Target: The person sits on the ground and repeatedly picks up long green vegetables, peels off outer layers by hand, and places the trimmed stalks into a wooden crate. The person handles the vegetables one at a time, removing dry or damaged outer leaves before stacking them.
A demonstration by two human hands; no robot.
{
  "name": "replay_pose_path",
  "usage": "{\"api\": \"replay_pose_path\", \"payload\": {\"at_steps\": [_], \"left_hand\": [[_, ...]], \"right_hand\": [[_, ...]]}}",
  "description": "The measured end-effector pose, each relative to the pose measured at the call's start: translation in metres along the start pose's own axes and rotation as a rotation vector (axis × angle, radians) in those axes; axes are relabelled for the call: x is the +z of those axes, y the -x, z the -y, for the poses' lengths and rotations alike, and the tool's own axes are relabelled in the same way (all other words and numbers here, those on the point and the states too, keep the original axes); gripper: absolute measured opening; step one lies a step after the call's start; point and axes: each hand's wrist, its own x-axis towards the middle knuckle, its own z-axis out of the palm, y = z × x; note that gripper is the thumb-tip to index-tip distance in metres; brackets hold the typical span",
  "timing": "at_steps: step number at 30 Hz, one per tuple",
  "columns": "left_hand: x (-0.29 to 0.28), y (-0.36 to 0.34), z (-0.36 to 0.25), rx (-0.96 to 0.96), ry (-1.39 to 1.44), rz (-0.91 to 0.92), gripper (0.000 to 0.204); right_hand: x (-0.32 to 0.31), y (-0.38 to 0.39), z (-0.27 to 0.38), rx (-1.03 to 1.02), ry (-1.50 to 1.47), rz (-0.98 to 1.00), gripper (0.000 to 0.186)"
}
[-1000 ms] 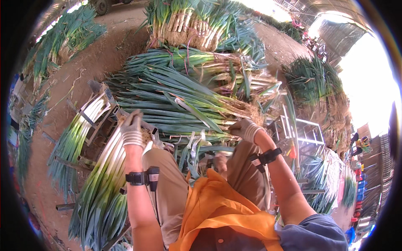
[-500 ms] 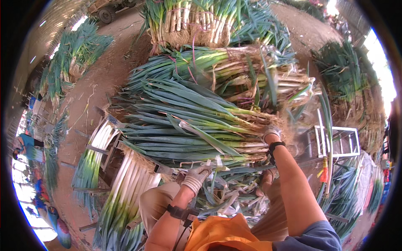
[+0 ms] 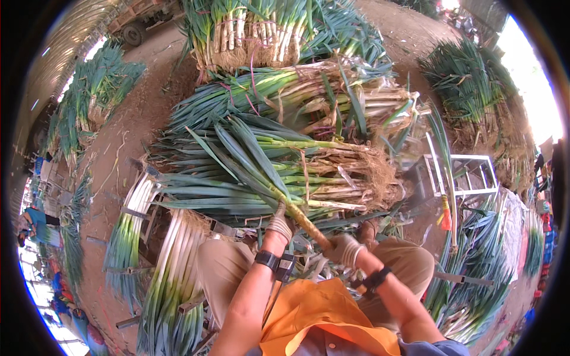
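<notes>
Leek (image 3: 297, 215) is gripped in both gloved hands over the lap: left hand (image 3: 279, 225) curled round the stalk higher up, right hand (image 3: 344, 249) closed near the root end. Looks light, stiff in the pale stem, floppy in the leaves, so hold the stem. Long axis runs diagonally, leaves pointing up-left over the bundled leeks (image 3: 267, 178).

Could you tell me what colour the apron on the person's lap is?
The apron is bright orange, seen clearly in the head view.
</notes>
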Motion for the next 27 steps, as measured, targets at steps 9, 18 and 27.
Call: {"api": "replay_pose_path", "payload": {"at_steps": [9,18,27], "left_hand": [[0.055,0.117,0.011,0.182,0.067,0.155,0.037],[-0.052,0.114,0.065,0.018,-0.189,0.028,0.038],[-0.017,0.103,-0.007,0.25,0.071,0.15,0.047]], "right_hand": [[0.061,0.104,0.034,-0.065,-0.607,0.084,0.026],[0.095,0.048,0.015,-0.218,-0.185,-0.143,0.024],[0.086,0.102,0.024,-0.079,-0.311,0.032,0.024]]}}
